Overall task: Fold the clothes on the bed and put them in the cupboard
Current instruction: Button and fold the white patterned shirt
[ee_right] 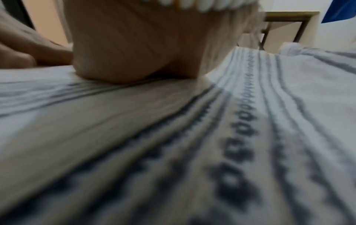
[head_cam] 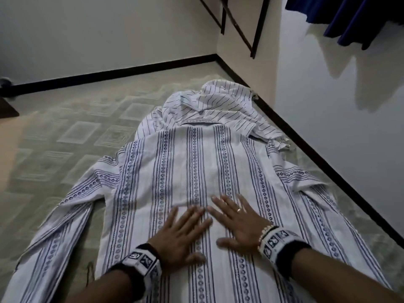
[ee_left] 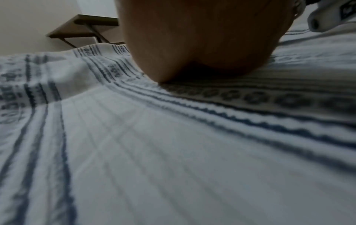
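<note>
A white shirt with blue patterned stripes [head_cam: 196, 167] lies spread flat on the bed, back side up, sleeves out to both sides. My left hand [head_cam: 181, 232] rests flat on its lower middle, fingers straight and spread. My right hand [head_cam: 236, 217], wearing a ring and a bead bracelet, presses flat beside it. In the left wrist view the heel of my left hand [ee_left: 202, 45] sits on the striped shirt [ee_left: 154, 152]. The right wrist view shows my right palm [ee_right: 134, 45] down on the same shirt [ee_right: 192, 152]. A second white shirt with thin dark stripes [head_cam: 214, 106] lies crumpled beyond the collar.
The bed's pale green patterned sheet [head_cam: 65, 149] stretches out to the left. A white wall with a black bed edge [head_cam: 328, 167] runs along the right. A black metal rack [head_cam: 240, 25] hangs on the far wall, and blue cloth [head_cam: 360, 20] hangs at the top right.
</note>
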